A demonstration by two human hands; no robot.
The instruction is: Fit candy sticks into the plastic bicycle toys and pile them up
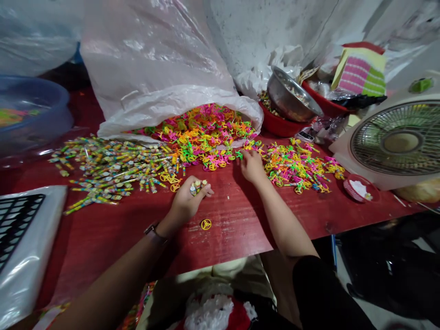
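Several slim, glossy tubes (197, 187) are held in the left hand (184, 198); the right hand (252, 165) is at bright plastic pieces (209, 135), its grip I cannot tell; one spoked yellow ring (206, 224) lies on the worktop (233, 233).

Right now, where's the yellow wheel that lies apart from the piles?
In the head view, the yellow wheel lies on the red table, between the left hand and the table's near edge, slightly to that hand's right.

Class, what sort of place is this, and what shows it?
Probably a small, informal workshop: a red table holds heaps of small, colourful pieces, some spilling from a large bag.
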